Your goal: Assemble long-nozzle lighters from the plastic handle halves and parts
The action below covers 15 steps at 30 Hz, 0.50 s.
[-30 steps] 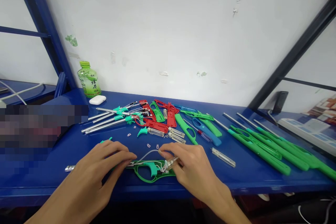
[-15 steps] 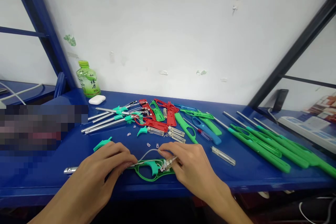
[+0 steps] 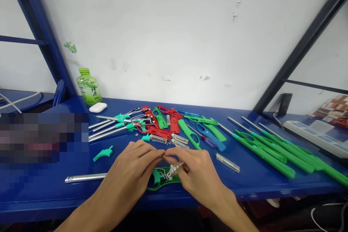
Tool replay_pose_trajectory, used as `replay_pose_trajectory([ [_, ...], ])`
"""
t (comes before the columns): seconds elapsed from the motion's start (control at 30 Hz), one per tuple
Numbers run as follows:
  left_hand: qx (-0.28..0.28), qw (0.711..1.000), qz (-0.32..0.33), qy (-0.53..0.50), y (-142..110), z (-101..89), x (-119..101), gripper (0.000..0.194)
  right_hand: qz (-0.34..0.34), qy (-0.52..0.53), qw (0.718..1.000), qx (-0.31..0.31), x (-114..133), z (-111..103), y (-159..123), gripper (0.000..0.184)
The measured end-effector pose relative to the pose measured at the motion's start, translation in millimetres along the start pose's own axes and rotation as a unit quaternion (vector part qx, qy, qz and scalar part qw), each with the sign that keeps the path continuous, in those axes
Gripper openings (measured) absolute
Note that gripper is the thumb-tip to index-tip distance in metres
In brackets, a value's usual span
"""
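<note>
A green lighter shell half (image 3: 162,180) with a teal trigger lies near the front edge of the blue shelf (image 3: 255,183); a metal tube (image 3: 84,178) runs out of it to the left. My left hand (image 3: 136,168) covers its left part, fingertips pinched at a thin white wire above it. My right hand (image 3: 195,172) meets those fingertips and pinches a small clear part with wires at the shell's right end. A loose teal trigger (image 3: 102,153) lies to the left.
Behind my hands lies a heap of red, green and blue lighter shells (image 3: 174,123) and metal tubes (image 3: 114,127). Several assembled green lighters (image 3: 274,148) lie at the right. A green tea bottle (image 3: 88,87) and a white earbud case (image 3: 98,107) stand at the back left.
My left hand has moved right along the shell until its fingertips meet my right hand's. The metal tube and teal trigger it covered are now exposed. The view shifted slightly.
</note>
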<state>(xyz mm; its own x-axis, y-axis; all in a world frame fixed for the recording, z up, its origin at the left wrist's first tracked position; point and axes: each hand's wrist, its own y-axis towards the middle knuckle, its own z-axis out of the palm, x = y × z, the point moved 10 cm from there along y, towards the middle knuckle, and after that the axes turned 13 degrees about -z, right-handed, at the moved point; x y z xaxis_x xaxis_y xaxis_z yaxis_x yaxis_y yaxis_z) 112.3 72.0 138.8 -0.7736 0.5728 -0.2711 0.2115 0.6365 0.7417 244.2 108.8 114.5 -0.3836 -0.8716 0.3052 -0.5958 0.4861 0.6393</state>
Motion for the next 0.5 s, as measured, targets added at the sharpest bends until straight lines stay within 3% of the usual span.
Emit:
replay_pose_trajectory([
  [0.2,-0.028,0.999,-0.005,-0.023,0,-6.6,1,0.017,0.065,-0.02,0.996,0.053,-11,-12,-9,0.03],
  [0.3,-0.017,0.999,-0.015,-0.034,-1,-5.9,3,0.017,0.066,0.008,0.996,0.06,-13,-12,-10,0.021],
  [0.5,0.0,0.999,-0.024,-0.048,-3,-1.2,4,0.015,0.041,0.004,0.995,0.089,-11,1,-7,0.033],
])
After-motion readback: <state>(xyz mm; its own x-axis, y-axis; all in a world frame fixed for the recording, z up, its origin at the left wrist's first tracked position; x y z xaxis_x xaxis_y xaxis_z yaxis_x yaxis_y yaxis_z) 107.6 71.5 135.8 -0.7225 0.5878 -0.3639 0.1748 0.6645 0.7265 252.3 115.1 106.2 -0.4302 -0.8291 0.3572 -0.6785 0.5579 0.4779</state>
